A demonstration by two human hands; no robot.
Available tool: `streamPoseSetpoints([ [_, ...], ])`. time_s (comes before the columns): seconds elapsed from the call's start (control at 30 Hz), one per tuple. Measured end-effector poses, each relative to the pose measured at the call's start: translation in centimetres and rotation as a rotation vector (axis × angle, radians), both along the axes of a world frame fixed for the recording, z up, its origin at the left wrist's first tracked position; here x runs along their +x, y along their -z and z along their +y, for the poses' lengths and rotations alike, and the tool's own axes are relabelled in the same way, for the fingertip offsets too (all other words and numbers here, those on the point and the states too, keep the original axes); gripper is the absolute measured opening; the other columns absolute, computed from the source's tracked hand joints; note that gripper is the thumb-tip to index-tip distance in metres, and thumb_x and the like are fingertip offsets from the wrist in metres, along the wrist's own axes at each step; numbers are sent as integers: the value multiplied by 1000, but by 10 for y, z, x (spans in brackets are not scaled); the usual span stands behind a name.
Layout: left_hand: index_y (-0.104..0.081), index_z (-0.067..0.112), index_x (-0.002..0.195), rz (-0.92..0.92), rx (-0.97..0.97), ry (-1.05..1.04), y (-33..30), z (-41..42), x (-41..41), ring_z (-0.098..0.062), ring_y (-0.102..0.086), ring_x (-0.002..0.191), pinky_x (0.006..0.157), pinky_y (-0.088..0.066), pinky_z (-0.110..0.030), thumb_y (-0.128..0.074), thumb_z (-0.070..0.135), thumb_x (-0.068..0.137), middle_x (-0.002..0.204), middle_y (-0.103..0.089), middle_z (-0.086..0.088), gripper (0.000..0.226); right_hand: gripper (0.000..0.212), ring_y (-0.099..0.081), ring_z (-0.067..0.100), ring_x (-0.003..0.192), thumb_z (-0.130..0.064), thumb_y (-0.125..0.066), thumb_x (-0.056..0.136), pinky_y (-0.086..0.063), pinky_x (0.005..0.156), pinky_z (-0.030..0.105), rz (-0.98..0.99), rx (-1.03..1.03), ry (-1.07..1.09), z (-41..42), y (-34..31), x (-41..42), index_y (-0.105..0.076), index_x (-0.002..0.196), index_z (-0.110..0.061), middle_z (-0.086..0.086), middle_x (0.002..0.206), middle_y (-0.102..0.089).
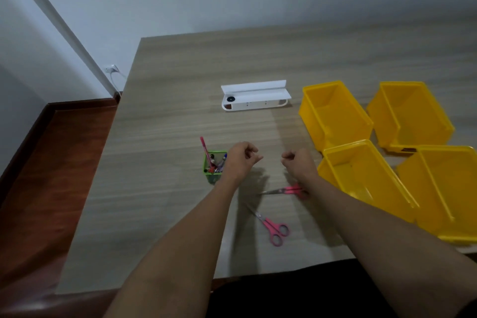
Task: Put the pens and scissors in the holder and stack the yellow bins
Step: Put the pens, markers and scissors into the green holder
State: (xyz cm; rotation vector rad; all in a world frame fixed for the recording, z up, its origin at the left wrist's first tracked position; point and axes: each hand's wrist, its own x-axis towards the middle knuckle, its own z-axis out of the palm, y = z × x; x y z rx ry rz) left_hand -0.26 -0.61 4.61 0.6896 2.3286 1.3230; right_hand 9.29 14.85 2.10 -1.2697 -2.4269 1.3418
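A green mesh holder [212,177] stands on the table, with several pens [216,162] upright in it and a pink pen sticking out highest. My left hand [240,159] hovers just right of the holder, fingers loosely curled, holding nothing. My right hand [298,161] hangs beside it, also curled and empty. One pair of pink scissors [286,190] lies flat under my right wrist, partly hidden. A second pair of pink scissors [272,227] lies nearer the front edge. Several yellow bins [333,113] sit side by side, unstacked, at the right.
A white box-like device [254,98] lies at the middle back of the wooden table [167,124]. The table's left edge drops to a reddish floor. A wall socket with a cable is at the far left.
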Motion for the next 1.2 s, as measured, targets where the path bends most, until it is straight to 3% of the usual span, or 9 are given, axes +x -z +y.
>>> streamPoseSetpoints([
  [0.27,-67,8,80,-203,-170,30,66,-11,77,-12,-55,61,62,-48,-23,-76,3,77,70,-61,-5,10,18,-68,35,89,-3,-59,76,-54,76,38,-302,209,-129,3,46,60,-74,87,-3,22,93,-72],
  [0.4,-59,19,66,-264,-257,71,83,-26,111,-4,-53,59,56,-45,-11,-80,6,73,68,-60,2,25,28,-65,36,95,2,-50,78,-53,80,38,-303,319,-219,-6,53,79,-68,98,-8,20,101,-67],
  [0.57,-67,6,71,-240,-393,154,100,-47,146,-12,-58,69,63,-50,-28,-88,20,63,80,-62,-6,27,25,-58,38,101,1,-50,82,-47,83,41,-355,509,-294,-16,58,95,-61,103,-7,17,107,-65],
  [0.67,-60,12,81,-142,-462,273,102,-52,159,-22,-55,77,79,-55,-39,-76,11,72,92,-56,-7,18,20,-56,37,101,-4,-54,84,-45,82,41,-368,461,-291,-23,64,104,-58,102,-9,16,105,-66],
  [0.77,-48,14,80,32,-465,287,119,-52,165,-31,-57,76,69,-60,-52,-57,10,74,94,-51,-23,11,17,-59,38,99,-9,-60,84,-47,79,40,-366,400,-256,-29,65,110,-57,100,-9,18,101,-67],
  [0.87,-63,13,90,307,-555,454,118,-52,168,-34,-57,97,74,-58,-44,-72,15,72,109,-53,-15,20,19,-60,37,100,-11,-60,84,-47,82,39,-399,480,-346,-33,61,112,-58,102,-7,19,104,-68],
  [0.97,-67,6,88,525,-521,522,107,-50,167,-31,-63,87,62,-56,-36,-77,15,69,99,-60,-13,24,30,-60,37,100,-18,-66,76,-45,85,39,-389,533,-396,-31,50,106,-59,102,-6,19,103,-68],
  [1.1,-61,8,106,616,-477,459,91,-42,153,-26,-58,97,76,-55,-36,-64,13,84,109,-55,-11,23,34,-61,33,100,-34,-68,73,-42,89,39,-269,584,-478,-15,30,83,-64,99,-11,13,99,-71],
  [1.2,-58,7,102,563,-386,345,69,-29,139,-25,-55,97,81,-50,-37,-56,18,92,108,-54,-12,15,28,-61,32,100,-32,-68,72,-44,90,40,-108,472,-478,-4,5,58,-68,94,-15,10,96,-71],
])
